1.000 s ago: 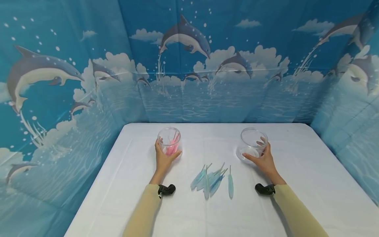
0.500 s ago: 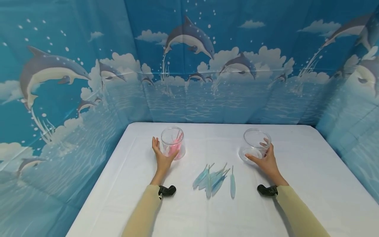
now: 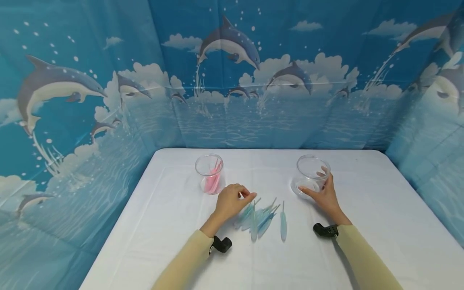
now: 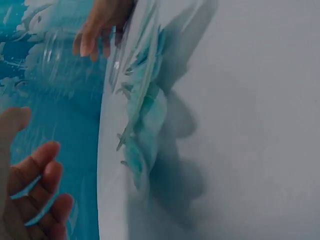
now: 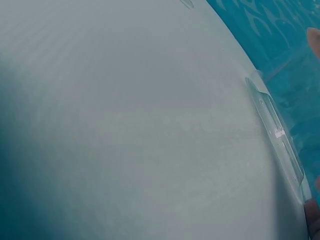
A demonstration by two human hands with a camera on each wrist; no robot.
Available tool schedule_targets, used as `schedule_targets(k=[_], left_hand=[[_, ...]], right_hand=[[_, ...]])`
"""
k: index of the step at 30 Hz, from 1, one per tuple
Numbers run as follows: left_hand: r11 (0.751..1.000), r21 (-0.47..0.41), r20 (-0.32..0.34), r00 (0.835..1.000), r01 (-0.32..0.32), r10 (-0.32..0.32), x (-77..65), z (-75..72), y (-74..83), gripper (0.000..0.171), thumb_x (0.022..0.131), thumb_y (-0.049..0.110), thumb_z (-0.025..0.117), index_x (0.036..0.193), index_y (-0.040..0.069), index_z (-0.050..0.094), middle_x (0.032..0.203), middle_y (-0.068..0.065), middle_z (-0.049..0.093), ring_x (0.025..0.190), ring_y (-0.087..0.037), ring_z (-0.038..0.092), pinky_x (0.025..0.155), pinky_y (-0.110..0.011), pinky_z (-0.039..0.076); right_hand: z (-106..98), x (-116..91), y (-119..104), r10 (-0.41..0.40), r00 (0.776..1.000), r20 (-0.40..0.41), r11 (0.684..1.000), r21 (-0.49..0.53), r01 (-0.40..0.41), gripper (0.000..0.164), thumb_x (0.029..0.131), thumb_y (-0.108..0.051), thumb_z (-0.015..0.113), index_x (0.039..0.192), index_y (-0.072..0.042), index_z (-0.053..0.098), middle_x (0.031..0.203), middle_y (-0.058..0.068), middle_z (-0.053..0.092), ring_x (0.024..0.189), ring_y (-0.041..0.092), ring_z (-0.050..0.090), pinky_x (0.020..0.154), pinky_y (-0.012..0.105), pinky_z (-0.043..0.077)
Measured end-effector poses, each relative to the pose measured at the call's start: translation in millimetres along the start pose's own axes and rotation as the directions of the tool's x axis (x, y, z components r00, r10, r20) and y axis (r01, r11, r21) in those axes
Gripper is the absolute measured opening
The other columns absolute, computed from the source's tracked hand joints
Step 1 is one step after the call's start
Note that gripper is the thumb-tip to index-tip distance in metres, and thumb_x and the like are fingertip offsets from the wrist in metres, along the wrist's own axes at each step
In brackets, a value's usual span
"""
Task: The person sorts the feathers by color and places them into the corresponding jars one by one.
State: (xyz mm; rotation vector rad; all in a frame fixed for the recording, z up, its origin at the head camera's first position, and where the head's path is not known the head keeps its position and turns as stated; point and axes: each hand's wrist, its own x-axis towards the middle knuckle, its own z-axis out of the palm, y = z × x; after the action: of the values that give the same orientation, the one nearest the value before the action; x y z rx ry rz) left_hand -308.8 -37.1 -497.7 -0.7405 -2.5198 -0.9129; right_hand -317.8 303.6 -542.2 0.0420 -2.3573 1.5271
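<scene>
Blue feathers (image 3: pixel 265 224) lie near the left hand (image 3: pixel 231 200), fingers loose, thumb apart; the right hand (image 3: pixel 325 197) grips a clear jar (image 3: pixel 305 181).

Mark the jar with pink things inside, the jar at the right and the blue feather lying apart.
Jar with pink things (image 3: pixel 208 176): head view, front of its rim.
Jar at the right (image 3: pixel 311 178): head view, front of its rim.
Blue feather (image 3: pixel 283 226): head view, middle of its vane.

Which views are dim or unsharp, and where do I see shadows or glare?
Head view: bright, feathers fairly clear; left wrist view: dimmer, feathers soft-edged, dark blurry shadows beside them on the table; right wrist view: dim, hazy, small white glint on the right jar.
</scene>
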Motion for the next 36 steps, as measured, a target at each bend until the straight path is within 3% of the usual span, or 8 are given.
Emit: schedule_targets(k=[2, 4, 8, 11, 18, 27, 30, 36], left_hand=[[0.99, 0.125, 0.127, 0.988, 0.068, -0.084, 2.3, 6.9, 6.2, 0.036, 0.084, 0.057, 0.063, 0.073, 0.024, 0.068, 0.066, 0.015, 0.053, 0.06, -0.005, 0.049, 0.05, -0.02, 0.039], [0.964, 0.249, 0.19, 0.971, 0.092, -0.142, 5.0, 13.4, 9.2, 0.041, 0.08, 0.064, 0.062, 0.069, 0.025, 0.066, 0.062, 0.014, 0.051, 0.057, -0.006, 0.047, 0.048, -0.022, 0.037], [0.902, 0.423, 0.239, 0.948, 0.093, -0.21, 8.3, 23.1, 12.2, 0.047, 0.074, 0.071, 0.061, 0.062, 0.025, 0.059, 0.061, 0.01, 0.049, 0.061, -0.012, 0.046, 0.051, -0.027, 0.037], [0.883, 0.461, 0.263, 0.936, 0.091, -0.234, 8.5, 29.5, 11.7, 0.049, 0.073, 0.071, 0.062, 0.058, 0.024, 0.057, 0.06, 0.009, 0.048, 0.064, -0.014, 0.046, 0.054, -0.028, 0.036], [0.899, 0.42, 0.255, 0.934, 0.125, -0.249, 4.6, 35.7, 10.0, 0.045, 0.074, 0.063, 0.069, 0.055, 0.024, 0.054, 0.057, 0.011, 0.046, 0.06, -0.012, 0.044, 0.051, -0.027, 0.034], [0.936, 0.276, 0.207, 0.938, 0.217, -0.278, 0.8, 38.8, 8.2, 0.038, 0.074, 0.055, 0.074, 0.057, 0.025, 0.057, 0.055, 0.014, 0.047, 0.055, -0.006, 0.044, 0.05, -0.024, 0.035], [0.931, 0.252, 0.201, 0.927, 0.263, -0.316, 1.1, 39.2, 7.5, 0.036, 0.073, 0.054, 0.075, 0.057, 0.026, 0.059, 0.054, 0.015, 0.048, 0.053, -0.005, 0.044, 0.049, -0.024, 0.035], [0.914, 0.179, 0.251, 0.881, 0.365, -0.401, 6.0, 33.3, 8.8, 0.035, 0.073, 0.054, 0.075, 0.059, 0.024, 0.064, 0.055, 0.014, 0.053, 0.052, -0.006, 0.048, 0.048, -0.026, 0.037]], right_hand=[[1, 1, 1, -0.001, 1.0, -0.002, 1.0, 0.006, 0.001, 0.108, 0.075, -0.022, 0.082, 0.151, -0.017, 0.005, 0.147, 0.026, 0.023, 0.132, 0.046, 0.023, 0.102, 0.063, 0.019], [2, 2, 2, 0.001, 1.0, 0.0, 1.0, 0.009, -0.001, 0.108, 0.075, -0.022, 0.082, 0.151, -0.017, 0.005, 0.147, 0.026, 0.023, 0.132, 0.046, 0.023, 0.102, 0.063, 0.019], [4, 1, 3, 0.008, 1.0, 0.0, 1.0, 0.01, -0.008, 0.109, 0.074, -0.023, 0.083, 0.151, -0.018, 0.006, 0.147, 0.024, 0.024, 0.132, 0.045, 0.024, 0.102, 0.062, 0.02], [3, -1, 2, 0.003, 1.0, -0.007, 1.0, 0.006, -0.003, 0.109, 0.073, -0.022, 0.084, 0.151, -0.017, 0.006, 0.146, 0.025, 0.024, 0.132, 0.046, 0.025, 0.102, 0.063, 0.02], [2, -4, 0, -0.024, 1.0, -0.013, 1.0, 0.018, 0.024, 0.109, 0.074, -0.019, 0.083, 0.151, -0.017, 0.006, 0.145, 0.027, 0.024, 0.13, 0.047, 0.026, 0.101, 0.064, 0.02], [2, -3, 2, -0.027, 0.999, -0.021, 1.0, 0.01, 0.027, 0.108, 0.074, -0.019, 0.083, 0.151, -0.016, 0.006, 0.145, 0.027, 0.024, 0.13, 0.047, 0.026, 0.101, 0.064, 0.021], [1, -2, 3, -0.023, 0.999, -0.023, 1.0, 0.011, 0.023, 0.108, 0.074, -0.02, 0.083, 0.151, -0.016, 0.006, 0.145, 0.027, 0.024, 0.131, 0.047, 0.025, 0.102, 0.063, 0.02], [1, 1, 4, -0.013, 0.999, -0.029, 1.0, -0.007, 0.013, 0.11, 0.073, -0.022, 0.084, 0.15, -0.016, 0.006, 0.145, 0.028, 0.023, 0.131, 0.047, 0.025, 0.103, 0.063, 0.02]])
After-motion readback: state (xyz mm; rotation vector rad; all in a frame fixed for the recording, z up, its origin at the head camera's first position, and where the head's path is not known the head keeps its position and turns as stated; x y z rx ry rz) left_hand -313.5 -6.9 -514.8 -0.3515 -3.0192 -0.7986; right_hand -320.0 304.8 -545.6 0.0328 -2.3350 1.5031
